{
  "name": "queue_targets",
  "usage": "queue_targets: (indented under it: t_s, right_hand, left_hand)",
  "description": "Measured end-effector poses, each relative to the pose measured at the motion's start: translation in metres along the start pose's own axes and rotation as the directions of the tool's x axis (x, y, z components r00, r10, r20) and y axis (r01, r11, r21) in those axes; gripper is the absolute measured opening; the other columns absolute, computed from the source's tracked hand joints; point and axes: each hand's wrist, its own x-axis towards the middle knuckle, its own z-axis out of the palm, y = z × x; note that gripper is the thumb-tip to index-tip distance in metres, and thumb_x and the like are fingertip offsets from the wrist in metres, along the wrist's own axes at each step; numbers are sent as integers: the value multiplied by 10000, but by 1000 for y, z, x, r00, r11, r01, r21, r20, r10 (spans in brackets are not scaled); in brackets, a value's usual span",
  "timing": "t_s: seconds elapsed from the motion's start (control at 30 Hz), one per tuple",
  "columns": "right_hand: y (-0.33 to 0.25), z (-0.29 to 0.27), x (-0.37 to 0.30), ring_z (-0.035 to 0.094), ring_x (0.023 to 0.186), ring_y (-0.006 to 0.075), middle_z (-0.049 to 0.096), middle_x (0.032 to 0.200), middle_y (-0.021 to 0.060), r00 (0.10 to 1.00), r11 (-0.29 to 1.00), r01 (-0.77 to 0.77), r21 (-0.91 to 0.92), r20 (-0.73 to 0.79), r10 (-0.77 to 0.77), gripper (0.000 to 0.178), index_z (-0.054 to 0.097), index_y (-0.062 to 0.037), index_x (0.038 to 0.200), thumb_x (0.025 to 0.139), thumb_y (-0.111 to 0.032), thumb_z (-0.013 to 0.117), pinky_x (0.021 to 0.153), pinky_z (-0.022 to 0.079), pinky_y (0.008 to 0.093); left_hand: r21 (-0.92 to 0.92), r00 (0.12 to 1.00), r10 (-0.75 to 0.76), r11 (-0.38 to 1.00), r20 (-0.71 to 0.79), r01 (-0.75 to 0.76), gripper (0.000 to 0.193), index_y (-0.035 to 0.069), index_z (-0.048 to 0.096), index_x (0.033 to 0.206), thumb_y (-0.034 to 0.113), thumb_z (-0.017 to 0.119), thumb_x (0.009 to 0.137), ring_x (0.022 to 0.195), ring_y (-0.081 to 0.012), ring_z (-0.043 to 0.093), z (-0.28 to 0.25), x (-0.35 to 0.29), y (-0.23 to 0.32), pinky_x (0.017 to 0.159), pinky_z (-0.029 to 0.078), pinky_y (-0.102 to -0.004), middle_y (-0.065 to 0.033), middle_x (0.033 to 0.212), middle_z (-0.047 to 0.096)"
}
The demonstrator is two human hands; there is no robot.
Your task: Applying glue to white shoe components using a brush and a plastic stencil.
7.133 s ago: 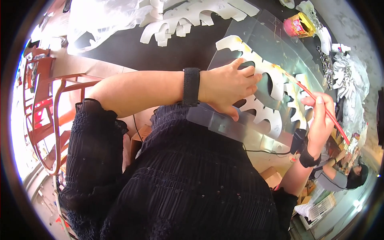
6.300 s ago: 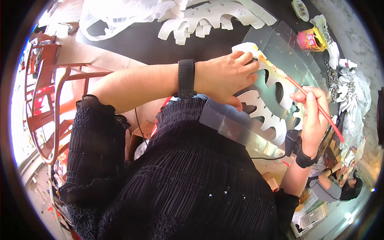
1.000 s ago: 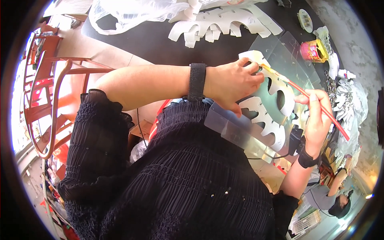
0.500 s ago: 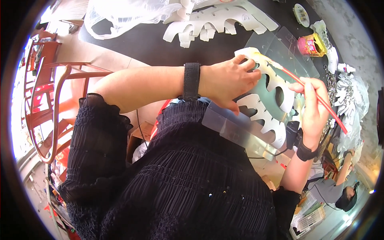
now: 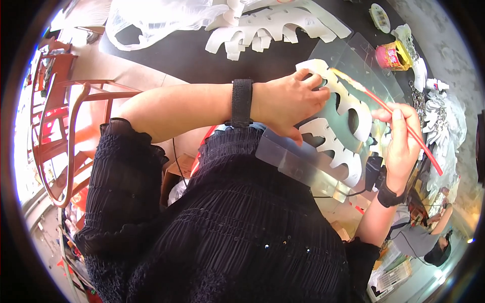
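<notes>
My right hand (image 5: 402,134) is closed round the red handle of a thin brush (image 5: 379,100). Its pale, yellowish tip reaches the upper edge of a white scalloped cutout (image 5: 348,103) that curves over a greenish board (image 5: 333,113). My left hand (image 5: 293,103) lies palm down at the board's left side. Its fingers are spread and bent, with the tips pressing on the white cutout, and the thumb stands apart. A second white scalloped strip (image 5: 328,146) lies nearer to me on a clear plastic sheet (image 5: 290,154).
More white scalloped pieces (image 5: 275,28) and a plastic bag (image 5: 151,22) lie at the far side of the dark table (image 5: 177,63). A pink and yellow tub (image 5: 391,56) stands far right, near chains and silvery plastic. A wooden chair (image 5: 76,136) is at left; another person (image 5: 419,240) is at lower right.
My right hand has moved slightly right and toward me with the brush, whose pale tip now shows more fully over the white cutout. My left hand has stayed in place.
</notes>
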Motion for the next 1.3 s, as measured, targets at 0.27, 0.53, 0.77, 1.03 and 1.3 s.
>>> queue_targets:
  t_s: [0.27,0.53,0.77,1.03,1.3]
  right_hand:
    - [4,-4,-3,547,667,74,625,737,62,998,999,0,-40,-56,-2,141,543,14,915,907,-87,445,618,388,205]
    - [0,-7,-8,405,556,24,621,709,34,999,999,-17,-37,-52,15,146,542,9,909,914,-89,434,534,326,193]
    - [-2,-6,-8,540,657,74,615,738,53,1000,994,4,-112,4,-4,145,541,13,909,912,-90,440,613,386,202]
    - [0,-8,-7,545,670,76,619,752,63,1000,990,3,-142,2,-2,145,543,11,920,913,-98,447,596,379,203]
    - [3,-11,-11,541,652,79,616,734,59,1000,993,-23,-118,6,24,154,537,16,917,917,-95,431,617,415,207]
  left_hand:
    - [8,1000,4,1000,18,-4,791,-77,496,1097,499,713,600,1087,-284,374,1,2,0,978,298,-395,-139,1201,406]
    - [27,1000,10,1000,-5,-10,783,-74,489,1095,489,718,601,1080,-299,373,2,2,0,974,309,-407,-140,1211,391]
    - [35,1000,7,999,-20,-7,798,-69,468,1104,482,727,588,1074,-304,377,2,1,0,969,311,-410,-141,1202,391]
    - [21,999,24,1000,-46,-23,819,-61,470,1104,488,733,557,1069,-306,379,4,1,-1,960,315,-409,-135,1197,392]
    - [34,999,12,999,-48,-10,814,-61,468,1106,476,738,557,1066,-307,378,3,1,0,958,316,-410,-139,1209,385]
